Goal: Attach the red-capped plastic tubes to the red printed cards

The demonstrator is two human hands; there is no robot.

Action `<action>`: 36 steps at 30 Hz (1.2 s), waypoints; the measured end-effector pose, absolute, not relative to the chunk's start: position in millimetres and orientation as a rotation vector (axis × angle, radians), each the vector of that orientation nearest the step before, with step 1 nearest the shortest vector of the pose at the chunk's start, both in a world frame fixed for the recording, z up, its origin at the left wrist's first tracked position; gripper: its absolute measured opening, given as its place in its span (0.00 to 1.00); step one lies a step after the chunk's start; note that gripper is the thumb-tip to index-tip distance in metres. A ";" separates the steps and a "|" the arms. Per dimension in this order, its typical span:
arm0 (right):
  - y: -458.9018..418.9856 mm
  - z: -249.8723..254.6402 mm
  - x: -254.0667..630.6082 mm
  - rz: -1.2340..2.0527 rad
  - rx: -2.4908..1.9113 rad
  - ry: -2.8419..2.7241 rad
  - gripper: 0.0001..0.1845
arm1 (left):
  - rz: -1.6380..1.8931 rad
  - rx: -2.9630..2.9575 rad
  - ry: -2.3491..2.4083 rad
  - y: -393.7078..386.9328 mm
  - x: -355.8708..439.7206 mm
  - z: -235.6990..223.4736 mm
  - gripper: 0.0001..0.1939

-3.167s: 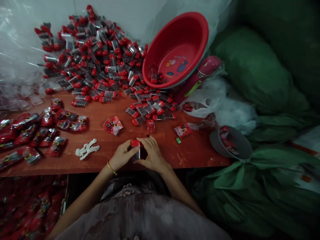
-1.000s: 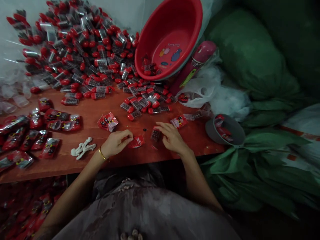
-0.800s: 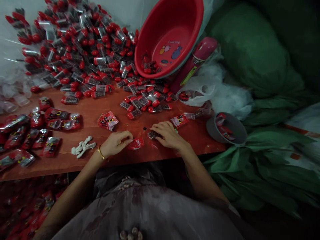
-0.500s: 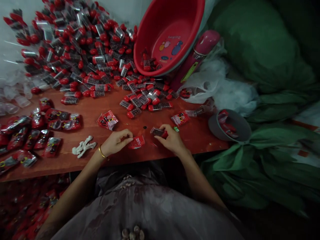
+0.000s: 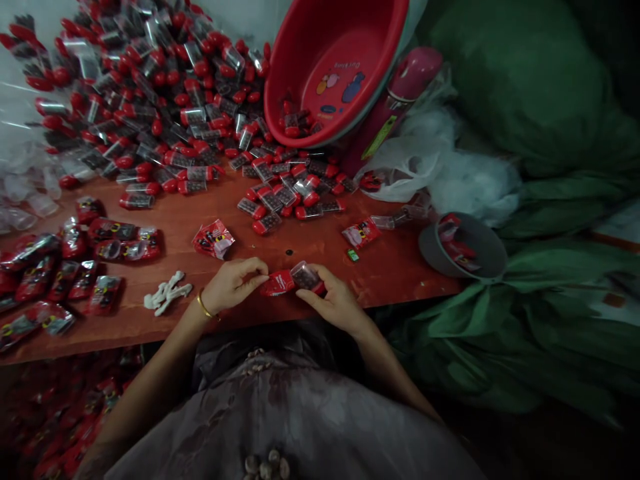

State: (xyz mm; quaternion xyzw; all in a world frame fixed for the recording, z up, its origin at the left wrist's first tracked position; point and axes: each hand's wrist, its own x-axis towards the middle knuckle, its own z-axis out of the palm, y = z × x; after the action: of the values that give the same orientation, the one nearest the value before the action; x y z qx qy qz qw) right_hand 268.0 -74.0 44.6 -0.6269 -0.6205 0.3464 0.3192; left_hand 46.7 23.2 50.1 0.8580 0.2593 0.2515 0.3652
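My left hand pinches the left end of a small red printed packet above the front of the table. In my right hand is a clear tube with a red cap, dark inside, its clear end pointing left. That end meets or overlaps the packet's right edge; whether it is inside the packet I cannot tell. Beyond the right hand lies a tiny green piece. Left of my left hand are white twisted strips, and a red packet lies just behind that hand.
A heap of red-capped tubes covers the back left. A tilted red basin and a pink flask stand behind. Filled red packets lie left, clear cups behind them. A grey bowl sits at the right edge.
My right hand has moved slightly left and down, bringing the tube up against the red packet. My left hand stays nearly in place, and the packet now slants up to the right.
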 end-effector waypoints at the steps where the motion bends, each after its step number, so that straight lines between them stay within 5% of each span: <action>1: -74.4 43.7 268.1 0.910 -1.641 -1.647 0.21 | 0.642 2.223 0.666 23.2 46.7 50.5 0.08; 36: -68.4 46.3 268.0 1.113 -1.535 -1.734 0.18 | 0.771 1.989 0.909 7.4 54.0 35.6 0.09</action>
State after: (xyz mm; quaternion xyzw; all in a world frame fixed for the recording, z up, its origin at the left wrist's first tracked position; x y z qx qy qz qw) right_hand 268.0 -68.4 46.3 -0.5731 -0.6475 0.4155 0.2822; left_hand 54.0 7.4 35.6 0.7862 0.3594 0.3048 0.3997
